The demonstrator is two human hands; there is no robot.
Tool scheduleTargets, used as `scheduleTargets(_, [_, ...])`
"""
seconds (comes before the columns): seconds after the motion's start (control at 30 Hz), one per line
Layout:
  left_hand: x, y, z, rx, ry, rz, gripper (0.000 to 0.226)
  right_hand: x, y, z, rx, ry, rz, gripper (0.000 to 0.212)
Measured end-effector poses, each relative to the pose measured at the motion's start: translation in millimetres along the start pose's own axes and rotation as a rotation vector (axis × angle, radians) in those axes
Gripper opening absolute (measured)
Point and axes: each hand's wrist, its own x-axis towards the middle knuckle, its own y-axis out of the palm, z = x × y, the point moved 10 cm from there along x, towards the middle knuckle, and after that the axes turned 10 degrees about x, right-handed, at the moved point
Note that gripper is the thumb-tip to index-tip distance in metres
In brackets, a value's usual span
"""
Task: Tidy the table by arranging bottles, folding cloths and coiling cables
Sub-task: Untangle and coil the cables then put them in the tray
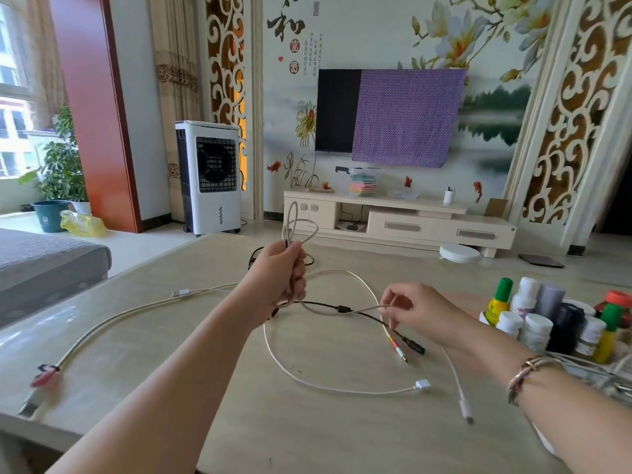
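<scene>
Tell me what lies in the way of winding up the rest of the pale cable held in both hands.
The left hand grips the cable's loops and the right hand pinches its loose run. A black cable crosses that run on the table between the hands and may snag.

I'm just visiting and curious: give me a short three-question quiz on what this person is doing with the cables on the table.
1. True or false: the left hand holds loops of pale cable raised above the beige tabletop.
2. What does the right hand pinch? A) a pale cable strand B) a bottle C) a cloth
3. On which side of the table does the cluster of small bottles stand?

Key: 1 true; 2 A; 3 the person's right.
</scene>
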Motion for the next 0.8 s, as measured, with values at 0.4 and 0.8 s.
scheduleTargets(0.4, [-2, 42, 22, 0.387, 0.065, 0.190, 0.019, -2, 14, 68, 0.452, -0.126, 0.093, 0.014])
scheduleTargets(0.8, [-14, 69, 32, 0.036, -0.106, 0.336, 0.016, 2, -14, 52, 0.544, -0.056, -0.191, 0.012])
